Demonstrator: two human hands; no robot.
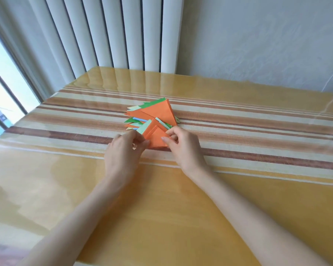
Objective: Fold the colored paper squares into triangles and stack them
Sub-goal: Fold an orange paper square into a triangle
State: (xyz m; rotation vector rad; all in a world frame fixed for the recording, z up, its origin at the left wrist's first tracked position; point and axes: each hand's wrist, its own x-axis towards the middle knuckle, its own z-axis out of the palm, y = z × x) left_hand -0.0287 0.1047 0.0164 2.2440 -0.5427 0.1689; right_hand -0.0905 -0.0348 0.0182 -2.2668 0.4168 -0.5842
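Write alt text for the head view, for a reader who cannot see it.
A person's left hand and right hand pinch a small folded orange paper piece at the near edge of a loose pile of folded orange, green and blue paper triangles. The pile lies on a striped cloth across a glossy yellow table, before white vertical blinds.

A paper pile (152, 114) blocks mid-frame. The left hand (123, 150) and right hand (183, 148), pinching an orange sheet (156, 139), close its lower side. The table (258, 198) lies open left, right and below; blinds (104, 35) bar the upper edge.
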